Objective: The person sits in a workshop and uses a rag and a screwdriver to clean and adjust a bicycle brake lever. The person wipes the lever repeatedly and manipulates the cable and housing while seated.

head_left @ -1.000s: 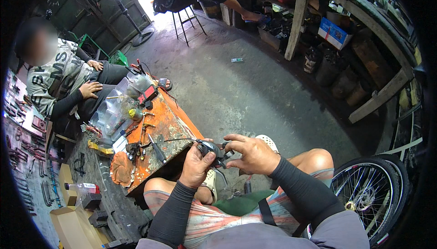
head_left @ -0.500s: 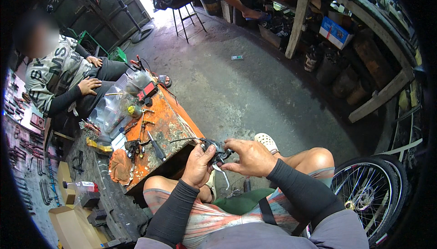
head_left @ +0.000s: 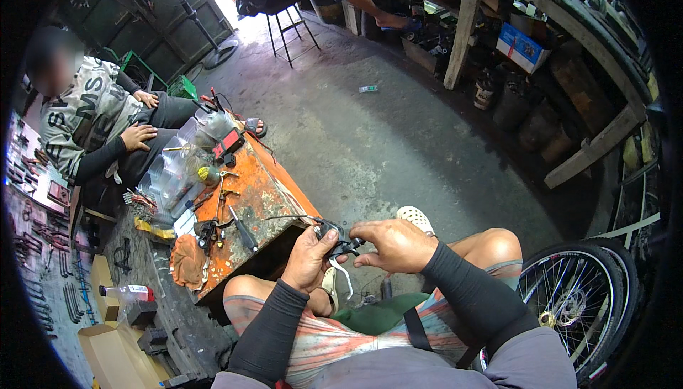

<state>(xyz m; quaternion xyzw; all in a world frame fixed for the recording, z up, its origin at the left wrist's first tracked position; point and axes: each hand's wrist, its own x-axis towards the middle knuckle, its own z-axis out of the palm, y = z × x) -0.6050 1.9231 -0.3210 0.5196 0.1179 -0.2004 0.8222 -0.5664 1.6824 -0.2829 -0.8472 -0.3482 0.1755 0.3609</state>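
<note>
One black lever unit [head_left: 341,235], silver blade [head_left: 346,281] pointing near, lies between the clasping left hand [head_left: 307,259] and half-curled right hand [head_left: 400,245], its hold unclear.

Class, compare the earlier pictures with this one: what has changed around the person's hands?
The silver lever on the black part now hangs lower, in fuller view; the fingers of the right hand have drawn together. The left hand keeps its grip; the screwdriver lies unmoved on the orange table.
</note>
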